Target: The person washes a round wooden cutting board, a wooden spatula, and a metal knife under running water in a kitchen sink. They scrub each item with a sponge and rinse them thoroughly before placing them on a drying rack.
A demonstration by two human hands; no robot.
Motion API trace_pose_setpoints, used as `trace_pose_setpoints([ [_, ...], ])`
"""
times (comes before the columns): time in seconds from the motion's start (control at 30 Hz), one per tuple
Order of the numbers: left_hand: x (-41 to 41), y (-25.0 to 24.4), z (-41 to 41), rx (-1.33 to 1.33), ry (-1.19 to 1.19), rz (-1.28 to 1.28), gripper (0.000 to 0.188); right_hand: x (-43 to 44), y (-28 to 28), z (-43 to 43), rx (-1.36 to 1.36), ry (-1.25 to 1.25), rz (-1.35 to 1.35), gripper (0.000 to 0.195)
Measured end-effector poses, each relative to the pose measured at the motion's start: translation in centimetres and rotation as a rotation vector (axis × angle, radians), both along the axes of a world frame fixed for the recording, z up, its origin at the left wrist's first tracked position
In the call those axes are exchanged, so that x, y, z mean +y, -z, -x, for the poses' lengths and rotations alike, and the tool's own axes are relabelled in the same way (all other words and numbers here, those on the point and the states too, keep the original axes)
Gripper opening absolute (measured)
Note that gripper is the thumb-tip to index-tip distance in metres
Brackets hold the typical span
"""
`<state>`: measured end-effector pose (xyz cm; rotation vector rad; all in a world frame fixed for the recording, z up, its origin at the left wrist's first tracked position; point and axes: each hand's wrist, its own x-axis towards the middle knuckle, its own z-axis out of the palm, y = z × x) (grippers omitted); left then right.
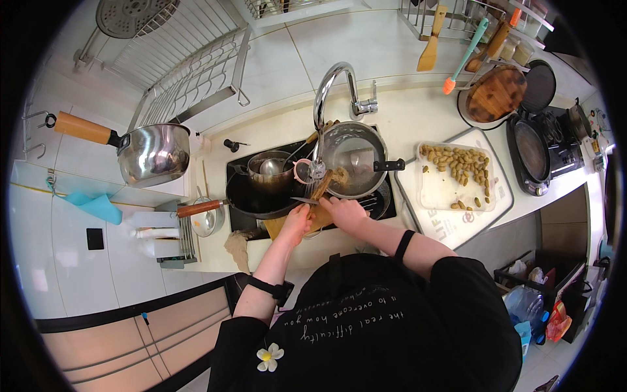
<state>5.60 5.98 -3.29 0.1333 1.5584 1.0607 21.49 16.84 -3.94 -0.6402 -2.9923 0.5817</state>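
Under the chrome faucet (321,105), my left hand (296,225) grips the lower end of a long brown root-like piece (321,186). My right hand (345,213) is closed on a knife (304,200); its handle is hidden in my fingers and its blade points left, across the brown piece. A fibrous tan clump (339,177) shows by the upper end, at the near-left side of a steel pot (377,139). Water seems to run from the spout over the piece. Below my hands lies a yellow-brown board (275,228), partly covered by them.
A black wok (240,196) holding a small pot (254,171) and ladle (271,167) fills the sink's left. At right, a clear tray (428,196) with peanuts in their shells (458,169) rests on a white cutting board (502,196). A steel saucepan (154,154) hangs at left.
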Motion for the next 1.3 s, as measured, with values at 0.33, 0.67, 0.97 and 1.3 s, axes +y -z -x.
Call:
trace_pose_setpoints([
  [0.33,0.7,0.7,0.1,0.567,0.262,-0.098,0.047,-0.1,0.1,1.3,-0.048,0.141,0.067,0.032],
  [0.67,-0.2,1.1,0.5,1.186,0.403,-0.110,0.041,0.3,0.0,1.6,-0.063,0.207,0.055,0.028],
  [0.97,-0.5,2.1,-0.1,1.142,0.370,-0.133,0.036,0.2,1.3,1.5,-0.050,0.217,0.079,0.034],
  [1.3,-1.2,1.7,0.3,1.029,0.371,-0.181,0.039,1.0,0.8,1.1,-0.138,0.269,0.068,0.035],
])
